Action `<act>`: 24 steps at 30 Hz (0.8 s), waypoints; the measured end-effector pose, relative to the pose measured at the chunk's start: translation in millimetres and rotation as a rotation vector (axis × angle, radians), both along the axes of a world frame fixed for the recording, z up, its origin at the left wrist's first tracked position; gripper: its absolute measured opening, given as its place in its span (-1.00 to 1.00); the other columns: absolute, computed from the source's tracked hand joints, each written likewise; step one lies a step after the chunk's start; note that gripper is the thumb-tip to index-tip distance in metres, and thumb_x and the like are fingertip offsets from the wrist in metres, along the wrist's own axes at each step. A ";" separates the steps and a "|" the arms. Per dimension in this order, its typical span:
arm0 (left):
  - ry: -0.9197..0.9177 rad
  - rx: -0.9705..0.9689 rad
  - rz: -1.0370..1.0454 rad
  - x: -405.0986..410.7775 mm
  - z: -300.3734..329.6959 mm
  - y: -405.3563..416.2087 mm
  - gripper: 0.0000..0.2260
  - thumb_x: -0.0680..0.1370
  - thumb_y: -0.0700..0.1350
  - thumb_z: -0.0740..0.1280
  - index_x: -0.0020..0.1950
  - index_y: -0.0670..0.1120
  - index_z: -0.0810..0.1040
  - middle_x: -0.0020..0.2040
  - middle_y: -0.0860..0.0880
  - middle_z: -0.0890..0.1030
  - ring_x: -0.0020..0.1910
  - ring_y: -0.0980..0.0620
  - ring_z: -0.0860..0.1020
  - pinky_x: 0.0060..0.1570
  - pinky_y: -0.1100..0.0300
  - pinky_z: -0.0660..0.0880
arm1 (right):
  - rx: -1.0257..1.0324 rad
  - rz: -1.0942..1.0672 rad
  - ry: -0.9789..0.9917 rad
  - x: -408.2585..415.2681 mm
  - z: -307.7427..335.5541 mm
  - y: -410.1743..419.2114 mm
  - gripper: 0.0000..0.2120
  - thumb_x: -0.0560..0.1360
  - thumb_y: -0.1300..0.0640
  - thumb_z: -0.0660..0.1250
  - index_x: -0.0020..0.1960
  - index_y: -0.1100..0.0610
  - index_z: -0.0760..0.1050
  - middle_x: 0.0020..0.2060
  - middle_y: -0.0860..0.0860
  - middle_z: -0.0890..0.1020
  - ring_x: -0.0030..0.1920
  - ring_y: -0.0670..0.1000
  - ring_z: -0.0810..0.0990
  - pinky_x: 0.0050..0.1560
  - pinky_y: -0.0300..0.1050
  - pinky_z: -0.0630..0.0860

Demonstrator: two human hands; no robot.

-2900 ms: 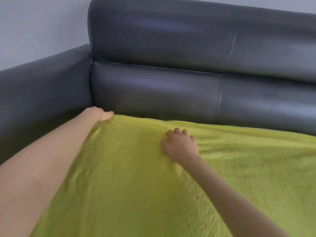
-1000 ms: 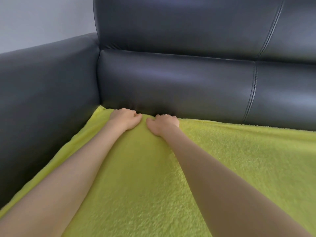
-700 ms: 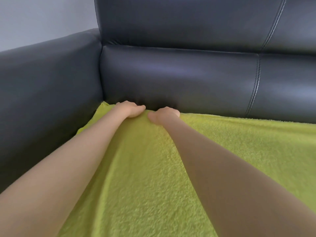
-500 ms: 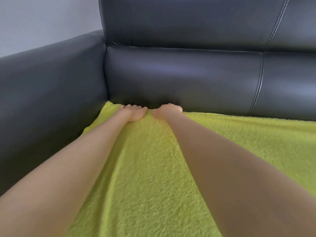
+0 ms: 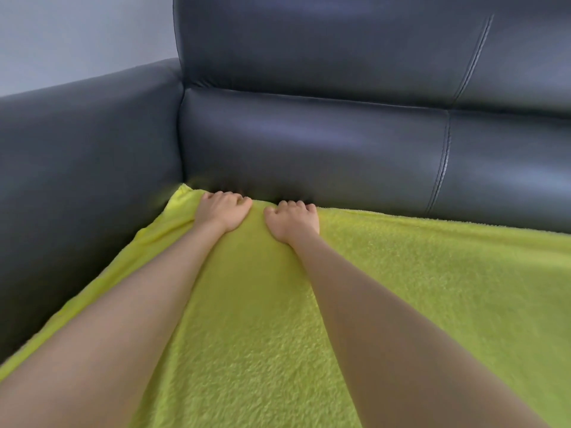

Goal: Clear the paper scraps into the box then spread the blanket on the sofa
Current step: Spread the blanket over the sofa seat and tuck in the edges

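Note:
A fuzzy yellow-green blanket point(image 5: 386, 288) lies over the seat of the dark leather sofa point(image 5: 309, 149). Its far edge runs along the foot of the backrest, and its left edge lies against the armrest. My left hand point(image 5: 221, 213) and my right hand point(image 5: 293, 220) sit side by side on that far edge, near the sofa's left corner. Both have their fingers curled over the blanket's edge, where it meets the backrest. The fingertips are hidden in the crease. No paper scraps or box are in view.
The sofa's armrest point(image 5: 77, 156) rises close on the left, and the tall backrest fills the far side. A pale wall point(image 5: 77, 35) shows behind the armrest. My forearms stretch across the blanket from the near edge.
My right hand moved from the blanket's middle to the far edge beside my left hand. Over the last second both hands pushed the edge back against the backrest.

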State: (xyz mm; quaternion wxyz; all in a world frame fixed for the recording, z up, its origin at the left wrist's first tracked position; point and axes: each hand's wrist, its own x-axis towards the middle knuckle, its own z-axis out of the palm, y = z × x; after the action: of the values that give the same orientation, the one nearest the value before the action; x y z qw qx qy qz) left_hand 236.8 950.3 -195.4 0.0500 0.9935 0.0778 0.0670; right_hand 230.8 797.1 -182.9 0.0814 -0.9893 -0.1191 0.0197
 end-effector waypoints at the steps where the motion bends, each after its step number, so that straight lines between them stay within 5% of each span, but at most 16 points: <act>1: -0.009 -0.003 0.003 -0.2 -1.0 -0.5 -0.55 0.61 0.08 -0.07 0.23 -0.03 0.55 0.23 -0.06 0.56 0.26 -0.04 0.44 0.25 0.05 0.25 | 0.000 -0.003 -0.007 0.5 -1.6 0.1 -0.44 0.59 -0.07 -0.13 0.41 0.18 0.35 0.38 0.13 0.41 0.38 0.11 0.32 0.34 0.05 0.17; 8: -0.110 -0.063 0.028 -3.9 -0.6 -3.4 -0.59 0.61 0.03 0.00 0.19 -0.06 0.58 0.18 -0.09 0.60 0.18 -0.09 0.49 0.19 0.08 0.30 | 0.009 -0.005 -0.053 4.1 -6.2 0.3 -0.45 0.59 -0.07 -0.12 0.39 0.17 0.37 0.34 0.12 0.45 0.35 0.10 0.35 0.31 0.03 0.19; 14: -0.561 -0.136 0.159 -20.6 22.4 0.4 -0.78 0.53 -0.10 0.18 -0.12 -0.11 0.61 -0.13 -0.14 0.63 -0.13 -0.20 0.53 -0.16 0.06 0.37 | 0.029 -0.010 -0.089 4.4 -8.9 -0.6 -0.46 0.58 -0.06 -0.11 0.36 0.18 0.40 0.31 0.12 0.48 0.32 0.10 0.38 0.32 0.03 0.21; 17: -0.706 -0.189 0.100 -22.8 34.8 -4.9 -0.82 0.54 -0.13 0.19 -0.12 -0.11 0.57 -0.17 -0.07 0.58 -0.18 -0.14 0.52 -0.22 0.06 0.36 | 0.034 -0.008 -0.095 2.4 -8.6 -0.4 -0.47 0.58 -0.06 -0.10 0.35 0.19 0.41 0.30 0.13 0.49 0.31 0.10 0.39 0.33 0.03 0.22; 24: -0.403 -0.349 -0.114 -10.6 18.3 -29.9 -0.86 0.51 -0.08 0.23 -0.16 0.01 0.58 -0.20 0.06 0.57 -0.17 -0.06 0.54 -0.22 0.10 0.44 | 0.038 -0.007 -0.083 0.6 -5.2 -1.3 -0.48 0.59 -0.05 -0.10 0.35 0.20 0.39 0.31 0.13 0.48 0.33 0.11 0.38 0.33 0.02 0.20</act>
State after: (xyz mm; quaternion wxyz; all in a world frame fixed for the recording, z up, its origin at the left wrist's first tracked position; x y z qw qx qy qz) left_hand 226.2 920.4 -177.1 0.2384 0.9392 0.0204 0.2462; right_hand 231.4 795.8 -188.1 0.0951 -0.9880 -0.1193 -0.0241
